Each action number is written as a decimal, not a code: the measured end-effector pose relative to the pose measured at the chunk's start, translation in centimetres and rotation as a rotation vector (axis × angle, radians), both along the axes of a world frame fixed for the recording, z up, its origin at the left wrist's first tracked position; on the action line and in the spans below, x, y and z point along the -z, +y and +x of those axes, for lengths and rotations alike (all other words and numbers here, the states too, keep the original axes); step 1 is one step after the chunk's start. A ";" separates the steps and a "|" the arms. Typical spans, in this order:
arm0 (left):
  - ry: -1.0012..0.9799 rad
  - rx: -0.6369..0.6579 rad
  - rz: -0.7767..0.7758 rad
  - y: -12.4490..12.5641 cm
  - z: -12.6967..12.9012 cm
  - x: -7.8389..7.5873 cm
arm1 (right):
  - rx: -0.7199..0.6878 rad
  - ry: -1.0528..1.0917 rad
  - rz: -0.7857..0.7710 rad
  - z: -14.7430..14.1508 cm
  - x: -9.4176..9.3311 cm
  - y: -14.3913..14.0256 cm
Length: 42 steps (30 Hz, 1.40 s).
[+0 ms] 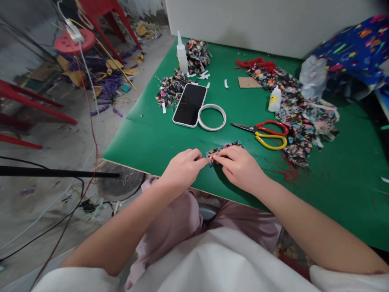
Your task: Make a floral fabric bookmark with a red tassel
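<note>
A small piece of dark floral fabric [225,148] lies near the front edge of the green table [158,138]. My left hand [182,167] pinches its left end between thumb and fingers. My right hand [240,166] rests on top of the piece and presses it down, fingertips meeting those of the left hand. Most of the fabric is hidden under my right hand.
Behind my hands lie red-and-yellow scissors [267,132], a tape ring [212,117], a face-down phone [190,104], two glue bottles [182,54] [275,99], floral fabric scraps [299,117] and a cardboard piece [249,82]. Red stools [27,101] and cables clutter the floor at left.
</note>
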<state>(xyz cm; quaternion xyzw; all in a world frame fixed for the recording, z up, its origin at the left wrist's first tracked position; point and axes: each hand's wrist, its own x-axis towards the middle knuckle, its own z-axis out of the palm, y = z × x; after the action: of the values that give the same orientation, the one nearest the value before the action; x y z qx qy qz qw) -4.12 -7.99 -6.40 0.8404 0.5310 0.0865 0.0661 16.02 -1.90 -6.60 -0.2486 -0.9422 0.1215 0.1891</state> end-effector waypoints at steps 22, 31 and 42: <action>-0.013 -0.362 0.147 -4.9 -3.5 -1.7 | 0.026 0.102 -0.069 -0.2 0.2 0.1; -0.068 -0.247 0.259 -2.8 1.0 -1.9 | -0.022 0.079 -0.048 -0.7 0.6 -0.2; -0.045 -0.267 0.209 -4.2 -0.3 0.0 | -0.080 0.053 0.096 -1.1 0.4 -0.3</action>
<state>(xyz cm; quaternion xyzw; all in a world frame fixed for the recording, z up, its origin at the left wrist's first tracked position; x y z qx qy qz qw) -4.38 -12.21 -6.36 0.7625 0.6245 0.1680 -0.0217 14.93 -2.21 -6.97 -0.1982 -0.9508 0.0901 0.2206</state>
